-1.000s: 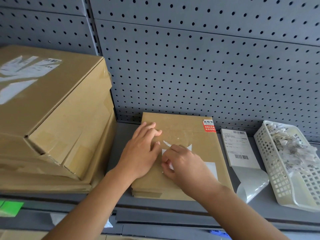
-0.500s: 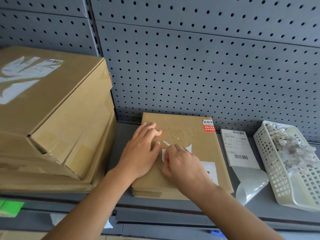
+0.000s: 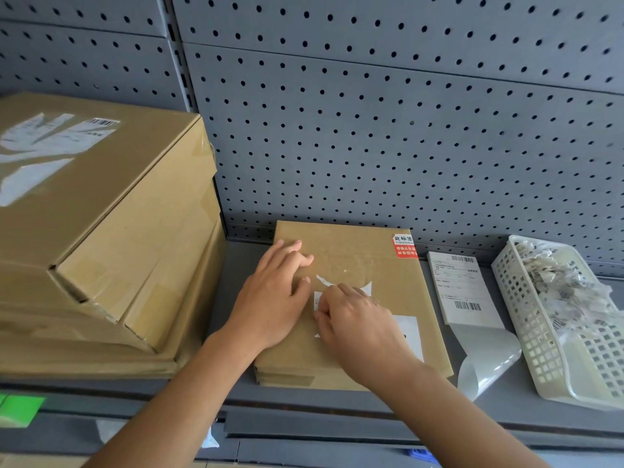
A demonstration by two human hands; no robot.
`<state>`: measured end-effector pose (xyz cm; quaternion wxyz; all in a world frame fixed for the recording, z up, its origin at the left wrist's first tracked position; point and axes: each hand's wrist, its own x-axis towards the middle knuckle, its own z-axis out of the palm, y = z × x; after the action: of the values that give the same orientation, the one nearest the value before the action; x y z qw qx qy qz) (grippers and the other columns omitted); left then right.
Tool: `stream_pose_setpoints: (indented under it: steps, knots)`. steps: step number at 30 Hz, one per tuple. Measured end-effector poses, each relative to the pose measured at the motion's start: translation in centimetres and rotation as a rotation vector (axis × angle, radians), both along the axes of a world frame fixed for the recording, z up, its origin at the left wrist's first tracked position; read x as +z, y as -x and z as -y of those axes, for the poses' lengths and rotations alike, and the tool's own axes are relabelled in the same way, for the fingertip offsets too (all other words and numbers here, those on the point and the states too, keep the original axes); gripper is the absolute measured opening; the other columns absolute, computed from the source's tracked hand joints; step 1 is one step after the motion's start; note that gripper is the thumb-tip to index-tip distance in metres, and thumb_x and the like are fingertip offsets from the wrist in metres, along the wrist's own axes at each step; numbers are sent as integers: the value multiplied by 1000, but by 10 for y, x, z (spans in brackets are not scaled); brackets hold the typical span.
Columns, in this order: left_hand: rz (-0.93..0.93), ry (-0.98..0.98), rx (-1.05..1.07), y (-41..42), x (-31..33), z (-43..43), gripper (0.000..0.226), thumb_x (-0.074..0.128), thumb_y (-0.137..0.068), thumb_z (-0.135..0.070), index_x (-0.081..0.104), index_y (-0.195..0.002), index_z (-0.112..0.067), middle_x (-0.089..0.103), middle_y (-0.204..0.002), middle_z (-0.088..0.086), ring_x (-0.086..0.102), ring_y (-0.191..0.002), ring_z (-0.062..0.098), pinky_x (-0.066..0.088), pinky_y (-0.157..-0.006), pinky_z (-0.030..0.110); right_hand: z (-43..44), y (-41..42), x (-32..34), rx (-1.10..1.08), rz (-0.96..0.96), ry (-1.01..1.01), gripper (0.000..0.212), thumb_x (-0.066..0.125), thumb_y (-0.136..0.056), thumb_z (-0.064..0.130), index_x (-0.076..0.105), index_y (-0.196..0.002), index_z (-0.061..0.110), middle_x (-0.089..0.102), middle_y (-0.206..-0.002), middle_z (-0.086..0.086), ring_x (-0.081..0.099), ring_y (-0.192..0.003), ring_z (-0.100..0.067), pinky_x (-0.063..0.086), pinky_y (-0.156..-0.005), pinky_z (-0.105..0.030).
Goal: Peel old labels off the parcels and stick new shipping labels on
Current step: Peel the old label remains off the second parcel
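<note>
A flat brown parcel (image 3: 351,244) lies on the grey shelf with a torn white old label (image 3: 410,332) on its top and a red sticker (image 3: 403,246) at its far right corner. My left hand (image 3: 273,295) rests flat on the parcel's left part, fingers straight. My right hand (image 3: 358,319) has its fingers curled and its fingertips pick at the left edge of the old label; the label's middle is hidden under it. A new shipping label (image 3: 462,288) with barcodes lies to the right of the parcel, its backing sheet (image 3: 486,363) curling forward.
A stack of large brown boxes (image 3: 101,231) with torn label remains fills the left. A white plastic basket (image 3: 526,332) with several peeled label scraps stands at the right. Grey pegboard (image 3: 371,113) rises behind the shelf. A green patch (image 3: 17,408) shows at lower left.
My right hand has shifted slightly leftward along the old label's edge, its fingers curled tighter. My left hand has stayed flat on the parcel.
</note>
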<state>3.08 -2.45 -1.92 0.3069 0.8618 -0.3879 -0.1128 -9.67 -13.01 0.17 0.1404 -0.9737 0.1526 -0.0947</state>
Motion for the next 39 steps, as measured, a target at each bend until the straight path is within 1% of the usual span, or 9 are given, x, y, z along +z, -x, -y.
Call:
stream_pose_setpoints:
  steps: [6,15,19,22,26,29,31,35,39]
  knots:
    - [-13,-12,-6,0,1,0,38,39,-105,-34,44,-142,-37,16,-162,-28,-9,-148,-10,26,-117,40,7,4,2,-119,13,-105,18,38,-105,30,44,-92,19,54,-91,3,48,-76,-18,29,-64,-26]
    - [-12,-24,-7,0,4,-1,38,38,-105,-35,43,-143,-37,15,-162,-27,-10,-149,-10,25,-117,39,14,8,4,-179,89,-269,19,43,-102,25,40,-84,19,50,-79,6,46,-70,-9,34,-57,-24]
    - [-17,-38,-8,2,6,-1,37,39,-106,-35,43,-143,-37,14,-162,-28,-11,-149,-10,24,-117,41,11,7,8,-138,64,-309,22,48,-99,43,39,-93,24,52,-80,10,51,-72,-9,36,-57,-22]
    - [-30,-49,-5,3,9,-1,38,38,-106,-35,43,-144,-36,13,-163,-28,-11,-148,-10,23,-117,44,8,4,8,-127,1,-179,32,50,-95,55,44,-101,25,54,-92,10,52,-83,-11,36,-62,-24]
    - [-26,-43,-6,2,8,0,39,38,-105,-35,43,-144,-37,14,-163,-28,-10,-148,-10,25,-117,42,13,2,3,-130,0,-118,23,52,-98,39,48,-85,20,50,-84,9,50,-75,-15,30,-51,-18]
    - [-27,-43,-3,2,8,-1,39,37,-105,-35,43,-144,-37,14,-162,-28,-10,-149,-10,25,-117,42,21,4,2,-171,71,-260,23,56,-98,29,51,-79,16,55,-77,6,51,-65,-13,40,-54,-28]
    - [-18,-39,-5,2,7,-1,38,38,-105,-36,44,-143,-37,15,-162,-28,-10,-149,-9,24,-118,41,27,6,7,-219,108,-395,22,56,-98,23,53,-79,12,56,-70,4,49,-59,-9,38,-51,-22]
    - [-19,-32,-5,0,4,-1,37,38,-105,-37,44,-141,-37,16,-162,-28,-9,-149,-10,24,-119,43,41,14,14,-318,134,-524,21,55,-99,23,55,-79,15,57,-64,3,47,-52,-5,34,-43,-15]
    - [-19,-28,-2,0,4,0,37,39,-105,-36,44,-142,-38,16,-162,-28,-8,-149,-9,25,-118,43,50,20,15,-406,168,-587,21,54,-99,27,56,-81,17,66,-74,-3,58,-63,-13,43,-50,-23]
